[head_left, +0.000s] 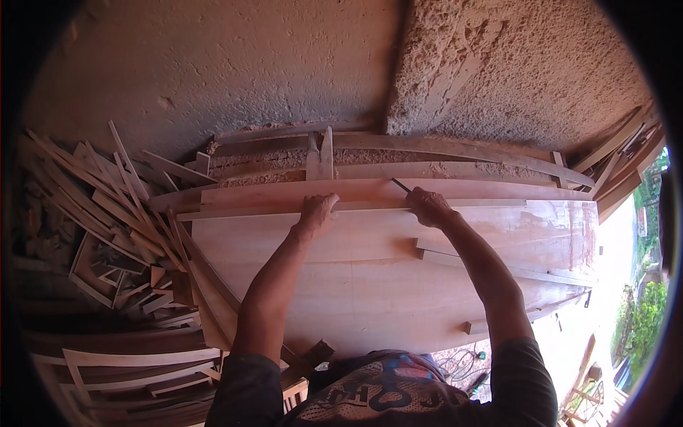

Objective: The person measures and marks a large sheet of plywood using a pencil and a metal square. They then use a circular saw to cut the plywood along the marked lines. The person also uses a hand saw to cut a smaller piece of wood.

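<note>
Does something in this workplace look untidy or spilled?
Yes: at left, wood strips are heaped crisscross, pointing different ways instead of stacked; beyond the broad wooden worktop, what look like wood shavings lie scattered along the wall.

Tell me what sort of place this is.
Most likely a woodworking shop: a large pale wood panel lies in front of the person, loose wood strips are heaped at the left, and shavings lie near the rough wall.

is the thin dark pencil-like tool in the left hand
No, the thin dark pencil-like tool sticks out of the right hand, while the left hand is at the long wooden strip.
</note>
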The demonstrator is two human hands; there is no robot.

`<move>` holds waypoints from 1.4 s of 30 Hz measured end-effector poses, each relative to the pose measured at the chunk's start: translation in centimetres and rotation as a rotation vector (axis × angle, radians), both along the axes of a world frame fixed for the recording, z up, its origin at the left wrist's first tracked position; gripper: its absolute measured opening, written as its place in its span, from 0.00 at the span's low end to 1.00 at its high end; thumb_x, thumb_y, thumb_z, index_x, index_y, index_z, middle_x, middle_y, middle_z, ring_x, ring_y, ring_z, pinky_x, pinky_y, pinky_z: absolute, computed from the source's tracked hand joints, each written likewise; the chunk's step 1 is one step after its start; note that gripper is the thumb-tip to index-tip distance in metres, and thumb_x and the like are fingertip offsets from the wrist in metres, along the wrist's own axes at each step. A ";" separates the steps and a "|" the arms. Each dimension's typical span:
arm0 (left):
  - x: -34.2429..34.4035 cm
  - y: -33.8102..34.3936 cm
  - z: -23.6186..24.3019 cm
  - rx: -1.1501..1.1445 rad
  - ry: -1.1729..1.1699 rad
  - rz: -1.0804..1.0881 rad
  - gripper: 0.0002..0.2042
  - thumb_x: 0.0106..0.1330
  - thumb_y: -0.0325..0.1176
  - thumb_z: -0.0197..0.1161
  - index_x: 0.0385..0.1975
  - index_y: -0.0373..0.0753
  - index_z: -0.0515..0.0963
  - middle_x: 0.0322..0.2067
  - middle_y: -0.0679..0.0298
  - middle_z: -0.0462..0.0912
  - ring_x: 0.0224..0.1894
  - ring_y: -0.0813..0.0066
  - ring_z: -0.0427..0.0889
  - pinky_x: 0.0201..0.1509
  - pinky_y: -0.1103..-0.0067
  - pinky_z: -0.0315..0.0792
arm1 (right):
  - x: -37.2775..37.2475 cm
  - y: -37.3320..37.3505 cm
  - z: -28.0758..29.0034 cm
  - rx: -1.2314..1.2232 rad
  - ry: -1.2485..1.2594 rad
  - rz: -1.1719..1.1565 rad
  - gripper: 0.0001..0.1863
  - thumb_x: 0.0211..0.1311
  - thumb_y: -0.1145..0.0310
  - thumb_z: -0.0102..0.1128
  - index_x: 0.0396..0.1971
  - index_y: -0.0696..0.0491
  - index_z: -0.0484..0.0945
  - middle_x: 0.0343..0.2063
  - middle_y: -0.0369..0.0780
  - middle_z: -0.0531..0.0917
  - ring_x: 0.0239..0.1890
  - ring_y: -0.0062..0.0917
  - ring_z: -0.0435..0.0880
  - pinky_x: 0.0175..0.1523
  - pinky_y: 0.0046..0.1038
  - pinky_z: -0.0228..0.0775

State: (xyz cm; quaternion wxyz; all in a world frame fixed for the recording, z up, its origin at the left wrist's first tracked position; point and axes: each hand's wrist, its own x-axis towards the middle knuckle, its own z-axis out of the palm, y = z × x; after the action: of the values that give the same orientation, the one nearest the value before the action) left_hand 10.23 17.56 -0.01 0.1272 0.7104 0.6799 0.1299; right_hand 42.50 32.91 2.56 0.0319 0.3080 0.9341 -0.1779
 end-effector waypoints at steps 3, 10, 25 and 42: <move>0.2 0.1 0.7 0.020 -0.050 0.027 0.19 0.54 0.38 0.73 0.43 0.40 0.78 0.38 0.54 0.86 0.45 0.53 0.85 0.49 0.60 0.73 | -0.1 0.1 0.0 -0.004 -0.022 -0.011 0.11 0.59 0.69 0.65 0.42 0.49 0.80 0.44 0.43 0.80 0.47 0.43 0.82 0.48 0.43 0.77; 0.3 0.0 0.7 -0.005 -0.085 0.063 0.18 0.52 0.36 0.74 0.43 0.41 0.80 0.39 0.53 0.87 0.45 0.52 0.85 0.51 0.62 0.76 | -0.2 0.2 -0.4 0.026 -0.016 0.024 0.10 0.58 0.71 0.64 0.40 0.49 0.79 0.43 0.43 0.80 0.45 0.44 0.83 0.46 0.43 0.77; 0.2 -0.1 0.5 -0.054 -0.068 0.048 0.18 0.53 0.35 0.75 0.42 0.39 0.79 0.39 0.52 0.86 0.44 0.50 0.85 0.49 0.61 0.75 | -0.1 0.1 -0.2 0.006 0.009 0.018 0.10 0.56 0.74 0.64 0.39 0.51 0.80 0.44 0.44 0.80 0.46 0.45 0.83 0.47 0.44 0.76; 0.1 0.9 1.2 -0.235 -0.105 0.108 0.24 0.63 0.58 0.63 0.54 0.53 0.82 0.48 0.60 0.87 0.55 0.54 0.81 0.61 0.59 0.65 | -0.2 0.4 -1.7 0.009 0.128 0.036 0.14 0.56 0.71 0.67 0.43 0.50 0.78 0.41 0.42 0.80 0.47 0.41 0.81 0.50 0.42 0.75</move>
State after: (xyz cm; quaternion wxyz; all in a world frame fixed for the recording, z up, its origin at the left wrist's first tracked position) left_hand 10.36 18.50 1.18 0.2376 0.6452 0.7201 0.0932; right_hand 42.29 33.27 0.87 -0.0263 0.2790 0.9405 -0.1924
